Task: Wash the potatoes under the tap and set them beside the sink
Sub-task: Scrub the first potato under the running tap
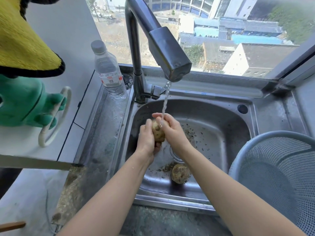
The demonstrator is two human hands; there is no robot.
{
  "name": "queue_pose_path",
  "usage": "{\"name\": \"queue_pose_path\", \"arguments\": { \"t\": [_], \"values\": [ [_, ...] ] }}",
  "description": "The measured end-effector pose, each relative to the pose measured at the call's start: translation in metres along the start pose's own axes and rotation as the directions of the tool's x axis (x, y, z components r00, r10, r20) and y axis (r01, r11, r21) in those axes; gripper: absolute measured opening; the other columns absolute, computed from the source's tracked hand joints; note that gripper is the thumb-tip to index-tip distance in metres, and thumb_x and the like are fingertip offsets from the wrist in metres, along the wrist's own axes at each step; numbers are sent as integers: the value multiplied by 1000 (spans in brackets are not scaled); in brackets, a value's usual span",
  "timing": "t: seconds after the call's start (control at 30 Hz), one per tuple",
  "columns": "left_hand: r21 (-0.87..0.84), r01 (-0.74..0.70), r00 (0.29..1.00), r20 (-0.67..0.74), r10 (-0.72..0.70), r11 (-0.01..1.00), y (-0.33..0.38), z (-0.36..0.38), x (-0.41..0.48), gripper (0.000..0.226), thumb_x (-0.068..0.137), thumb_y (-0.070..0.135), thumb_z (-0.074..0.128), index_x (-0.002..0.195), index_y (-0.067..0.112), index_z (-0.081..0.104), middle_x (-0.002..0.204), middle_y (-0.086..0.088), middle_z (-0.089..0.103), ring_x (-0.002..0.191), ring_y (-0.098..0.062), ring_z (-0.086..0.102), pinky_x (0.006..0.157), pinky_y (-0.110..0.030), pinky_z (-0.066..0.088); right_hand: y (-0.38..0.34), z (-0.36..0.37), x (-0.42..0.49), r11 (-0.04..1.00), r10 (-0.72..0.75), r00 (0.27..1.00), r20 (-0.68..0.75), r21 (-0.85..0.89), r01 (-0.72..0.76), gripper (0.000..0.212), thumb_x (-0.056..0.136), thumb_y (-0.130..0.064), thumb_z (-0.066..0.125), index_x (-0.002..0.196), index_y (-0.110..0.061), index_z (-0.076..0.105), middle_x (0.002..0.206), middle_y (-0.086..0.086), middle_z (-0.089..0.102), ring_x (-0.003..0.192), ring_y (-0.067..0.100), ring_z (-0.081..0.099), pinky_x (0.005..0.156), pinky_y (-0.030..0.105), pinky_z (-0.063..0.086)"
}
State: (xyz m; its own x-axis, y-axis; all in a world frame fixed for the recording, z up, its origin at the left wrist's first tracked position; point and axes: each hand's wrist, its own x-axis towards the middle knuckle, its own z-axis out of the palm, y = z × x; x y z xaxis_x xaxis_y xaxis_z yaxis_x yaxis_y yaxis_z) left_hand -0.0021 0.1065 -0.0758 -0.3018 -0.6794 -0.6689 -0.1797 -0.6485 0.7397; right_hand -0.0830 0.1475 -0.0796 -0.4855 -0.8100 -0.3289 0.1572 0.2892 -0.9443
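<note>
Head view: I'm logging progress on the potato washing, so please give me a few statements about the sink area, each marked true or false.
1. The left hand and right hand hold a potato under water running from the tap. True.
2. The second potato lies in the colander. False: it lies on the floor of the sink, near the drain.
3. The water bottle stands left of the tap with its cap on. True.
4. The colander sits inside the sink. False: it sits outside the basin, to its right.
</note>
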Motion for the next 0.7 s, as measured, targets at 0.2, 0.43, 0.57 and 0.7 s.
{"name": "queue_pose_path", "arguments": {
  "t": [0.2, 0.43, 0.57, 0.7],
  "values": [
    [67, -27, 1000, -9, 27, 997, -3, 3, -3, 47, 101, 53, 32, 113, 12, 52, 85, -13, 59, 60, -19, 53, 52, -31, 41, -2, 5, -1, 999, -35, 991, -126, 35, 40, 26, 97, -22, 50, 95, -5, 69, 94, 13, 69, 87, 26, 67, 76, 41, 59],
    [51, 29, 998, -49, -27, 998, 2, -1, -3, 46, 104, 48, 25, 116, 15, 54, 82, -13, 62, 61, -22, 54, 61, -38, 45, -1, -8, -7, 999, -42, 989, 145, 1, 42, 25, 93, -14, 64, 117, -10, 62, 101, 3, 65, 92, 13, 65, 80, 29, 57],
    [96, -44, 998, -47, 48, 994, 0, 8, -6, 41, 104, 46, 28, 111, 12, 50, 82, -9, 57, 58, -16, 51, 51, -28, 41, -6, 2, -1, 999, -31, 992, -125, 9, 33, 18, 97, -20, 55, 94, -7, 68, 86, 3, 67, 83, 18, 64, 73, 37, 57],
    [35, 45, 997, -63, -42, 998, 3, 1, 0, 51, 105, 48, 24, 120, 11, 55, 86, -15, 62, 65, -23, 55, 65, -38, 45, 0, -10, -5, 1000, 3, 986, 165, 20, -6, 32, 86, -19, 71, 117, -14, 62, 104, 8, 67, 94, 18, 66, 83, 34, 59]
  ]
}}
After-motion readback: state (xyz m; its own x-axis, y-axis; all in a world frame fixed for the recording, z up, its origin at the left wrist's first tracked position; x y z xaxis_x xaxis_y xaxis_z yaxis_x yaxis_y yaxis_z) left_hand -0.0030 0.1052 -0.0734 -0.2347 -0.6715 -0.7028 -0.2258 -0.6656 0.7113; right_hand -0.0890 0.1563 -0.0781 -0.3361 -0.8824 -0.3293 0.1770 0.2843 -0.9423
